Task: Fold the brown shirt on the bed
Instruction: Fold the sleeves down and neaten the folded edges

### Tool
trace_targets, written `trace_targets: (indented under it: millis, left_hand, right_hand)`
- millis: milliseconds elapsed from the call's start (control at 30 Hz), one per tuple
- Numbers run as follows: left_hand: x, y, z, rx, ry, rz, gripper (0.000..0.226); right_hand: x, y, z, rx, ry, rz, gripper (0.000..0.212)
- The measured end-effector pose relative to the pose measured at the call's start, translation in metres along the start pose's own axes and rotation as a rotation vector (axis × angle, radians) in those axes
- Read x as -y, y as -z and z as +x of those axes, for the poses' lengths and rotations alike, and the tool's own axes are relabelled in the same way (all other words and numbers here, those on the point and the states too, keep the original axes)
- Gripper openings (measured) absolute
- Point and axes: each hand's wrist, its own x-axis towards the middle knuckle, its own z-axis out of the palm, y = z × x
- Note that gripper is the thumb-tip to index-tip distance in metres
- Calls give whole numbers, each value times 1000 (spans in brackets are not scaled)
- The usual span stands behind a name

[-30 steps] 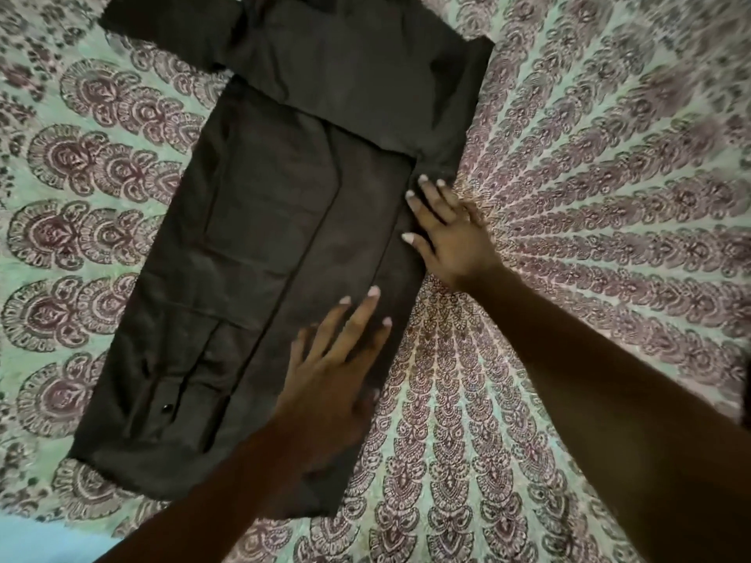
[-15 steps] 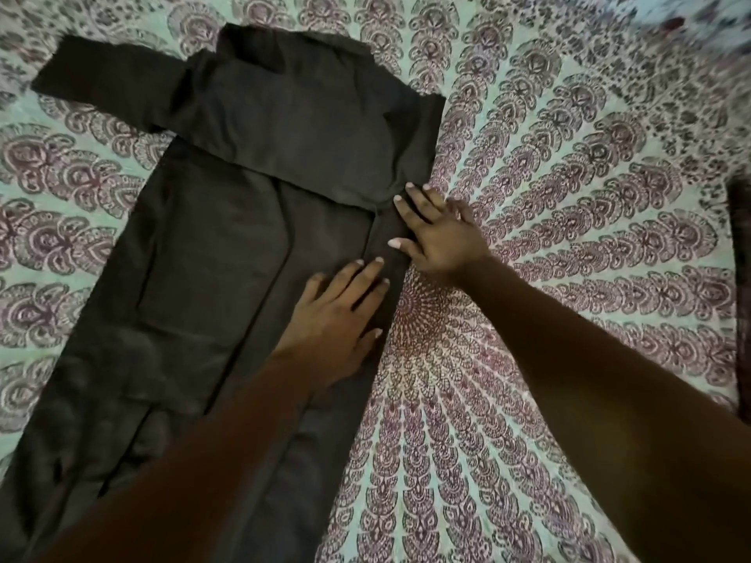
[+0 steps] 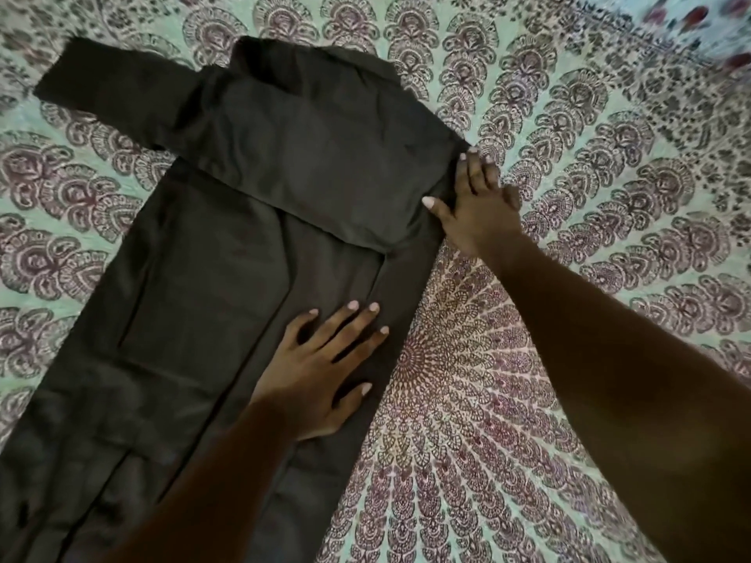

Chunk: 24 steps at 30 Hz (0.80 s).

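Observation:
The dark brown shirt lies flat on the bed, its length running from the lower left to the upper middle. Its right side is folded inward, and one sleeve lies across the chest as a wide band. The other sleeve sticks out to the upper left. My left hand presses flat on the shirt's folded right edge, fingers spread. My right hand rests with straight fingers on the shirt's upper right edge, by the shoulder fold.
The bed sheet is pale green with a maroon mandala print fanning out from near my left hand. A blurred floral cloth shows at the top right corner.
My right hand has slid up along the shirt's right edge toward the shoulder. My left hand stays pressed flat on the fabric near the same spot. The camera view has tilted upward.

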Motion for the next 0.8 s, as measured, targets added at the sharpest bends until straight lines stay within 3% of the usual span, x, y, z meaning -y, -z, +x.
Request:
trace_targets:
  millis: [100, 233, 467, 533, 667, 800]
  left_hand:
    - [1, 0, 1, 6, 2, -14, 72]
    - [2, 0, 3, -6, -1, -21, 75]
    - [3, 0, 3, -15, -6, -24, 81]
    - [3, 0, 2, -10, -4, -26, 82]
    - [3, 1, 3, 1, -3, -36, 83]
    - [3, 1, 4, 2, -4, -47, 83]
  right_hand:
    - [17, -6, -24, -211, 87, 54, 83]
    - [27, -42, -57, -211, 254, 29, 84]
    - [14, -7, 54, -117, 32, 89, 90]
    - [12, 5, 73, -89, -6, 156, 82]
    - [8, 15, 71, -297, 35, 312, 51]
    - [-7, 31, 76, -198, 252, 298, 27]
